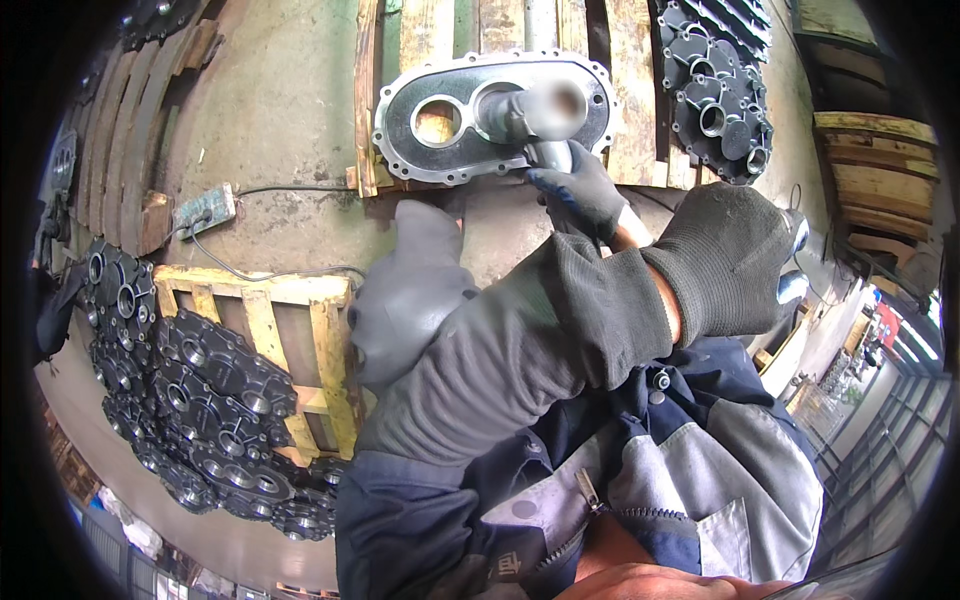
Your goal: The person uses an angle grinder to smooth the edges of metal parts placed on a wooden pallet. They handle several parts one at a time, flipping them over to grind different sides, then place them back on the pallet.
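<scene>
A dark oval metal cover plate [462,160] with a bright bolt-hole rim and large round openings lies on a wooden pallet [425,35]. My gloved right hand [585,190] is closed round the handle of a grey grinder-like power tool [548,150]. The tool's blurred round head is over the right part of the plate, hiding some of it; contact cannot be told. My left arm crosses over the right one. My gloved left hand [735,260] is off to the right, fingers curled with blue fingertips showing; anything inside them is hidden.
Similar black covers [715,100] are stacked at the right of the pallet. More covers [215,400] lie lower left by a yellowish pallet [330,370]. A power strip [205,212] with cables lies on the floor. A smooth grey shape [410,290] is beside my left arm.
</scene>
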A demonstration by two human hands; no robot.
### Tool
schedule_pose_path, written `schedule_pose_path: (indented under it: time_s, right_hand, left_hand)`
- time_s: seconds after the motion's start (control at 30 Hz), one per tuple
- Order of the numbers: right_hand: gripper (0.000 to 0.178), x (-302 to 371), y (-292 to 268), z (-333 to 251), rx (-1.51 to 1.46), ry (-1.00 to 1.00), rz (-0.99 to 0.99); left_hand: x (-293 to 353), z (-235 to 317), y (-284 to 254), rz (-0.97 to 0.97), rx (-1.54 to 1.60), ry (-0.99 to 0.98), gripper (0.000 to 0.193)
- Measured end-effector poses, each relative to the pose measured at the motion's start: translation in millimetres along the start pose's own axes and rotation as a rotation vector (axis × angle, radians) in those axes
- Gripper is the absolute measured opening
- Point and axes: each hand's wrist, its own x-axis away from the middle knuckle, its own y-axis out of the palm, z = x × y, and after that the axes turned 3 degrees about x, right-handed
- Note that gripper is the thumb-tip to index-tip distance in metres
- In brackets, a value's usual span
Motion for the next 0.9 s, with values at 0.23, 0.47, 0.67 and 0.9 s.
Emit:
schedule_pose_path:
  time_s: [0.23, 0.47, 0.67, 0.9]
  right_hand:
    - [0.068, -37, -4, -34, 0.57, -0.136, -0.04]
    - [0.06, -36, -9, -10, 0.103, 0.018, 0.087]
    - [0.053, -17, -53, 10, 0.185, 0.026, 0.194]
    - [0.043, -12, -73, 39, -0.198, 0.14, 0.188]
  left_hand:
    - [-9, -2, 2, 0.047, 0.002, 0.02, 0.037]
    - [-10, 0, -7, -0.059, 0.011, -0.057, 0.036]
    - [-11, -6, 9, -0.033, 0.022, -0.022, 0.038]
    - [-12, -5, 14, -0.108, 0.005, -0.076, 0.041]
